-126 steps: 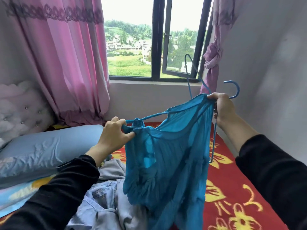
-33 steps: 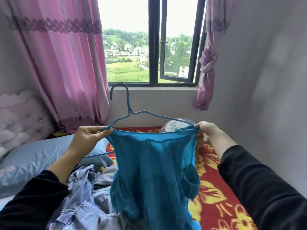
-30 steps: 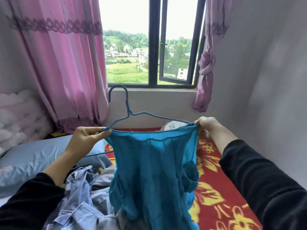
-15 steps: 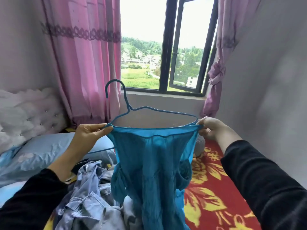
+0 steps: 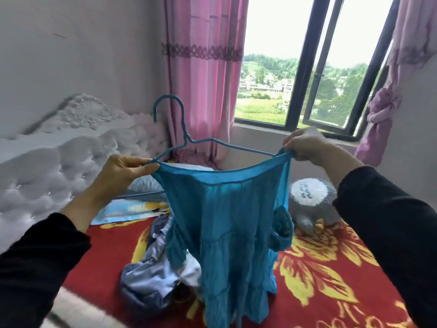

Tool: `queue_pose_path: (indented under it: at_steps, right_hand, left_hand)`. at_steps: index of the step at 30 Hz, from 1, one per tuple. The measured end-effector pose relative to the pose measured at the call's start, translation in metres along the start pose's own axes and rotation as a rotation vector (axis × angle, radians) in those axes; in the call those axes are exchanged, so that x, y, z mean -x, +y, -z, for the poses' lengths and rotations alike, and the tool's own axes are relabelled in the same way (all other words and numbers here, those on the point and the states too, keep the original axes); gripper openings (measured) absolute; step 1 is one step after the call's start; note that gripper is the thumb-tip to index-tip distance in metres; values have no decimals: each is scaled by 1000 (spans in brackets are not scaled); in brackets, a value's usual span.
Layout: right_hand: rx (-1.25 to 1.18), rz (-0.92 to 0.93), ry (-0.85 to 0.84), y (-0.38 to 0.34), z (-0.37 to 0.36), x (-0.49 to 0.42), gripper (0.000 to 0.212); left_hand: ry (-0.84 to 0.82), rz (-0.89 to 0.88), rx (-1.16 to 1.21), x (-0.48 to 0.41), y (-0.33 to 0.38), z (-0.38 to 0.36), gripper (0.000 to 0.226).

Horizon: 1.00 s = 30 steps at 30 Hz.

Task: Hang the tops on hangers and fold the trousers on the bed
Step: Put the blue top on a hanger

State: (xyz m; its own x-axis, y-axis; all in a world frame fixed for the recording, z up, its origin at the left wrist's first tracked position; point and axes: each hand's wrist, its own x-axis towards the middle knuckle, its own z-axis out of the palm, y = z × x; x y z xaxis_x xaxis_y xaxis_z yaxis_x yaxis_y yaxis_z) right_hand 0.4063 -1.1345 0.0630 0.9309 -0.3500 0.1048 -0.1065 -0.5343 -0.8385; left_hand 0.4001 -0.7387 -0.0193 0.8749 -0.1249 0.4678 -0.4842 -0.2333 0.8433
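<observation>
A teal top hangs from a thin blue wire hanger, held up over the bed. My left hand pinches the top's left shoulder together with the hanger's left end. My right hand grips the right shoulder strap at the hanger's right end. The hanger's hook points up and left. Under the top, a heap of light denim trousers and pale clothes lies crumpled on the red flowered bedspread.
A grey plush toy with a white face sits on the bed at the right. A blue pillow lies by the white tufted headboard. Pink curtains and an open window stand behind.
The top went from half on to fully on the hanger, and I turned it leftwards. The bed, the headboard and the plush toy are in fuller view.
</observation>
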Motion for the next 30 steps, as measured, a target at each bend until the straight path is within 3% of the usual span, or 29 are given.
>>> queue_pose_path:
  at_steps: [2,7,14,16,21,25,30]
  right_hand:
    - [98,10,-103,-22,-14,19,7]
    - [190,-9,-376,-59,-66,56,24]
    - [230,71,-599,-122,-172,135,9]
    - [191,99,-642,-141,-200,161,22]
    - [-84,94,-807,-195,-273,227,25]
    - [-80,205,-885,-244,-330,287,25]
    - [18,447,-896,-314,-395,375,22]
  left_hand:
    - [31,38,-34,32,11,27,24]
    - [229,79,-130,114,38,100,18]
    - [474,72,-173,220,72,203,34]
    - [516,75,-197,253,80,235,35]
    - [547,132,-290,335,101,321,28]
    - [558,217,-397,406,115,391,13]
    - [665,273,-390,474,135,458,16]
